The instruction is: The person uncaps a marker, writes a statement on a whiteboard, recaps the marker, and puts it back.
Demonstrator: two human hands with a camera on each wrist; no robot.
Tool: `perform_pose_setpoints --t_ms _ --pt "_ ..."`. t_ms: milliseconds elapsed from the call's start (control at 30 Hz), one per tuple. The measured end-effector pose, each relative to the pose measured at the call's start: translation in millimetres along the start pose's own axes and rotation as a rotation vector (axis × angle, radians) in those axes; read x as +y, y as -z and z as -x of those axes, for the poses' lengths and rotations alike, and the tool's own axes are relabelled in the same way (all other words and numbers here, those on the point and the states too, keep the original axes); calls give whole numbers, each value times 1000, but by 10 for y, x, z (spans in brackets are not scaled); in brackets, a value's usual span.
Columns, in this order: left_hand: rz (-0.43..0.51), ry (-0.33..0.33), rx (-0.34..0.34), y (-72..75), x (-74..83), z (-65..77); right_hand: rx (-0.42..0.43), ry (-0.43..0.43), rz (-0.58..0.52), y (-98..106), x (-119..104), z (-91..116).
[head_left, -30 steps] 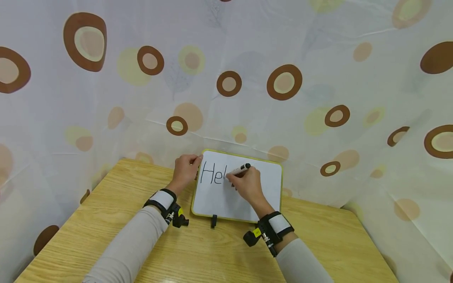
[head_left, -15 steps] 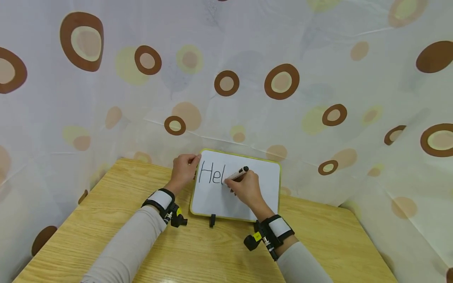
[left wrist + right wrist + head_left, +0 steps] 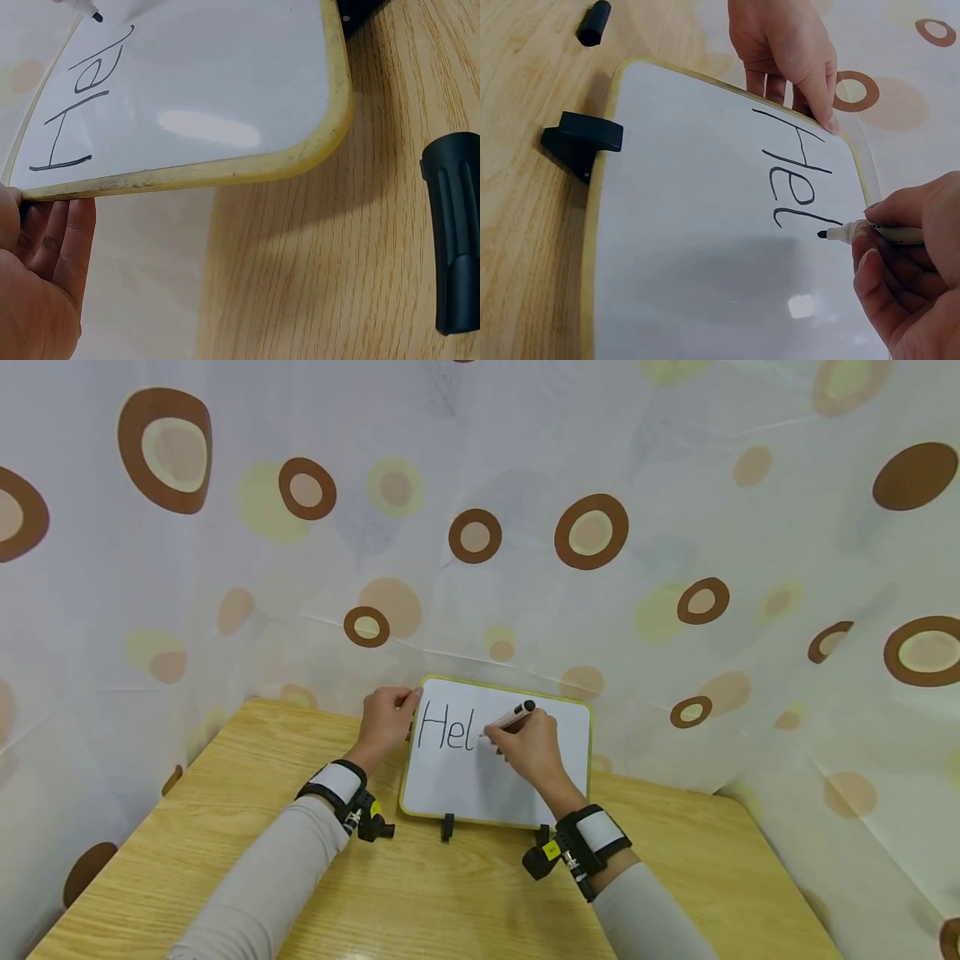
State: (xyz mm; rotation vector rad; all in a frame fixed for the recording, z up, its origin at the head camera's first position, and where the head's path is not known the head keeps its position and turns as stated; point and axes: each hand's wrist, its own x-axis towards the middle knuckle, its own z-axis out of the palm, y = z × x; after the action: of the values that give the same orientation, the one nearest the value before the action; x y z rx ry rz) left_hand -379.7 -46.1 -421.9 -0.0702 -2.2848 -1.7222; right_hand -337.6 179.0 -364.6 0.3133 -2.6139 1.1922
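Note:
A small whiteboard (image 3: pixel 480 793) with a yellow frame leans back on black feet, bearing the handwritten black letters "Hel" (image 3: pixel 799 169). My left hand (image 3: pixel 386 722) grips its upper left edge, thumb at the front rim and fingers behind, as the left wrist view shows. My right hand (image 3: pixel 531 747) pinches a white marker (image 3: pixel 516 717) with a black end near its tip. In the right wrist view the dark writing tip points at the board just beside the "l". The marker tip also shows at the top of the left wrist view.
The board stands on a wood-grain table (image 3: pixel 247 827). A black stand foot (image 3: pixel 589 139) clips its lower edge. On the table lies a black ribbed cap-like cylinder (image 3: pixel 456 232). A white curtain (image 3: pixel 420 460) with brown and yellow circles hangs close behind.
My right hand has drawn the "l" downward, then moved the marker up and to the right of it. The left hand keeps its hold on the board's edge.

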Motion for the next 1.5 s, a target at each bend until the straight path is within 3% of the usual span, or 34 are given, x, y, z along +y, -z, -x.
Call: perform_pose_setpoints --t_ms 300,633,1133,1500 --pt "7 17 -12 5 5 -6 87 8 -21 30 -2 -82" --pt "-14 -2 -13 18 19 -11 126 0 -44 -1 24 -147" --pt "-14 -3 -12 30 17 -8 142 43 -65 -63 66 -194" --pt "-13 24 -15 12 9 -25 147 28 -65 -106 70 -203"
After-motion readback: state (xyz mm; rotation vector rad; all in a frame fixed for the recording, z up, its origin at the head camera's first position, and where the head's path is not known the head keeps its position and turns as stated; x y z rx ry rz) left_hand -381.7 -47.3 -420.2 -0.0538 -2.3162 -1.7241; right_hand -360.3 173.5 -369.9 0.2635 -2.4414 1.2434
